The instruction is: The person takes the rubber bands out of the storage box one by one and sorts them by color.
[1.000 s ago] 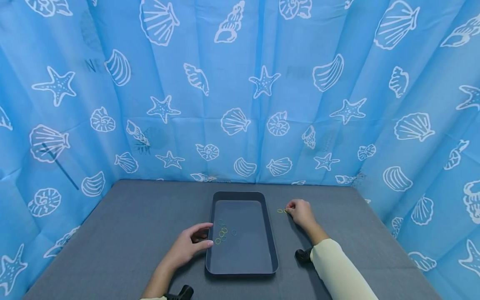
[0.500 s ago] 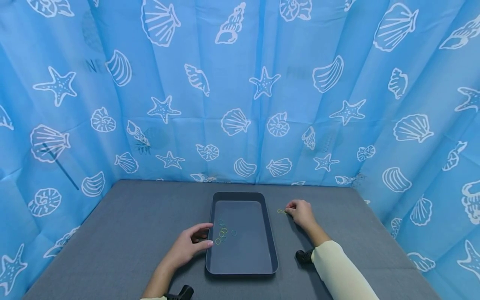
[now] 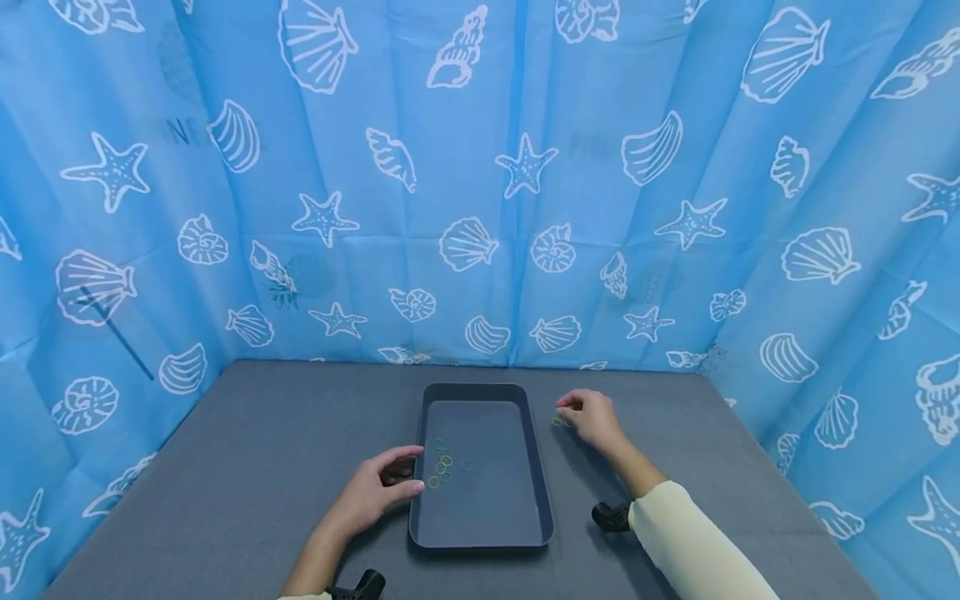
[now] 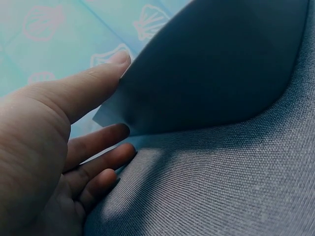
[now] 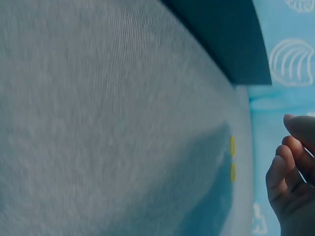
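A dark grey rectangular tray (image 3: 491, 518) lies at the table's middle. My left hand (image 3: 372, 492) rests at its left side, the thumb (image 4: 110, 66) on the rim and the other fingers loosely bent beside the outer wall. Several small yellow rubber bands (image 3: 433, 482) and green rubber bands (image 3: 465, 465) lie in the tray's left half. Beyond the tray's right side, my right hand (image 3: 591, 417) hovers over two yellow rubber bands (image 5: 233, 158) lying on the table. Its fingers are bent with the tips close together; I cannot tell whether a thin band is between them.
The grey cloth-covered table (image 3: 300, 417) spreads around the tray. A blue curtain (image 3: 480, 183) with white shell and starfish prints hangs behind and along both sides. Black wrist devices (image 3: 611, 517) sit on both forearms.
My right hand has risen from the yellow bands and shifted slightly left, uncovering more of the second one. My left hand and the tray stay in place.
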Demonstrator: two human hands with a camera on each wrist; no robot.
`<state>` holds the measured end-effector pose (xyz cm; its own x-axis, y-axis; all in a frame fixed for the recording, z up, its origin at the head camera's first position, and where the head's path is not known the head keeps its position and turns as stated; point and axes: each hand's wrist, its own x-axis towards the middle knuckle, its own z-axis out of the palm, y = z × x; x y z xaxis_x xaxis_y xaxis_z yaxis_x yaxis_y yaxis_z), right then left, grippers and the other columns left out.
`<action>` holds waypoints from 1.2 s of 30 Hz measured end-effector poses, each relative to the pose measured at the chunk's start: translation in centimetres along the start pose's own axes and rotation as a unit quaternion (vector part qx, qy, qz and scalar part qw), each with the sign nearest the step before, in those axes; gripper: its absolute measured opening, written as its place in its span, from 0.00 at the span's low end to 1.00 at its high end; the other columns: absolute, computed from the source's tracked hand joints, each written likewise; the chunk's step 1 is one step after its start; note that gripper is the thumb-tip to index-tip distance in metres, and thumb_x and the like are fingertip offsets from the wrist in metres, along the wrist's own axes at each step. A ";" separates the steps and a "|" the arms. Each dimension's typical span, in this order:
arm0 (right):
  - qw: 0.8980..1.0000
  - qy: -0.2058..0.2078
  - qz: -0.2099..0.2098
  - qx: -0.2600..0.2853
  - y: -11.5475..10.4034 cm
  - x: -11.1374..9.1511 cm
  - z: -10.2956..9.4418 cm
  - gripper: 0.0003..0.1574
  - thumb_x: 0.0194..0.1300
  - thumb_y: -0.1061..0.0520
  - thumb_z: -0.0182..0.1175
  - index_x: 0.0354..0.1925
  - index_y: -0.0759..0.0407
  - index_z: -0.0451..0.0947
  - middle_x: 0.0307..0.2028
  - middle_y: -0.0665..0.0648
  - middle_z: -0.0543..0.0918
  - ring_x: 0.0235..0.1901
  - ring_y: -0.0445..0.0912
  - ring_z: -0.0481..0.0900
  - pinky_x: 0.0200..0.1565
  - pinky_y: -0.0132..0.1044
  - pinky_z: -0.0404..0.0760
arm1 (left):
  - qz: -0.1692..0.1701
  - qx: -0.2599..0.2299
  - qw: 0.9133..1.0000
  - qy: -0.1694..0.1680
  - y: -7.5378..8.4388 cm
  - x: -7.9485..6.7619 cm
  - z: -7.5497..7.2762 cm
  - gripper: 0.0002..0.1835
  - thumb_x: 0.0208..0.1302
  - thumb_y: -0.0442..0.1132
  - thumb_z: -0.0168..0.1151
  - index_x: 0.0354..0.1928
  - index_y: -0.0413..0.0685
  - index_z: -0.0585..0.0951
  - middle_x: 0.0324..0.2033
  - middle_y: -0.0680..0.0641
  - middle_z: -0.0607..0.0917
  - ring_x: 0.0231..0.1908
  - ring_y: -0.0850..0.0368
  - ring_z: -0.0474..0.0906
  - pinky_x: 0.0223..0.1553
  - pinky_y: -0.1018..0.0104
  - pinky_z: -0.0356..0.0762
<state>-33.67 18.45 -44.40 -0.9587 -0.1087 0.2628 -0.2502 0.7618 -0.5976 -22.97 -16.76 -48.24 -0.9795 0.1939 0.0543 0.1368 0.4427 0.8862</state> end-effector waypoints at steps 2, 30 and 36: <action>1.000 -0.005 -0.001 0.005 -0.6 -0.1 0.0 0.03 0.53 0.57 0.60 0.28 0.55 0.78 0.25 0.48 0.77 0.26 0.42 0.72 0.26 0.35 0.70 | 0.000 -0.001 1.000 -0.001 0.0 0.0 0.0 0.27 0.49 0.51 0.62 0.54 0.61 0.70 0.48 0.53 0.74 0.43 0.57 0.71 0.43 0.57 0.67; 0.982 -0.123 -0.013 0.143 -8.0 0.2 2.5 0.05 0.52 0.58 0.61 0.31 0.56 0.77 0.25 0.51 0.77 0.24 0.48 0.73 0.21 0.37 0.73 | -0.001 0.001 1.000 -0.001 -0.1 0.1 -0.1 0.27 0.48 0.51 0.62 0.53 0.62 0.70 0.47 0.54 0.74 0.43 0.58 0.71 0.43 0.57 0.68; 0.975 -0.164 -0.038 0.144 -8.5 0.1 3.2 0.08 0.53 0.58 0.60 0.34 0.60 0.77 0.26 0.51 0.77 0.27 0.52 0.74 0.22 0.37 0.73 | 0.005 -0.005 1.000 -0.003 -0.2 0.1 -0.1 0.26 0.49 0.51 0.62 0.52 0.64 0.71 0.47 0.54 0.74 0.43 0.58 0.71 0.43 0.58 0.68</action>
<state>-32.07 9.89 -41.73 -0.9154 -0.3931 0.0868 -0.3054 0.5377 -0.7859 -23.09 -16.88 -48.34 -0.9773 0.2034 0.0596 0.1442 0.4324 0.8901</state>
